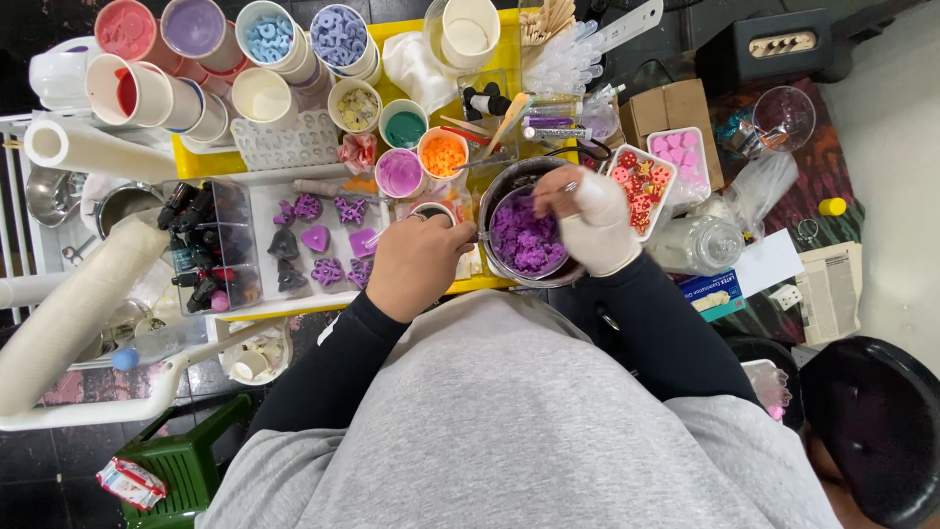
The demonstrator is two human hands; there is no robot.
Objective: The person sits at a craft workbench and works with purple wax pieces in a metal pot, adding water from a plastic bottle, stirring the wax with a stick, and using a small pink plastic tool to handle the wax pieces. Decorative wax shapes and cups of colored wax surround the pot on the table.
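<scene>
While the left hand [419, 263] is curled closed around the handle side of a metal pot [529, 230], the right hand [587, 220], wrapped in a white bandage or glove, pinches a thin metal spoon [566, 188] over the pot. The pot stands at the near edge of a yellow table [211, 162] and holds crumbly purple wax [526, 240], lumpy and matte.

Many things crowd around. Just left of the pot lies a white tray [264, 211] with small purple and dark moulded shapes, hearts and flowers. Behind it stand round paper cups [264, 96] with coloured fillings: red, lilac, blue letters, green, orange. Right of the pot a white mould [638, 186] carries small red and pink pieces, and near it stands a clear glass jar [697, 245]. A rack of small dark bottles [206, 245] is at the far left. The left hand partly hides a small cup [433, 211].
</scene>
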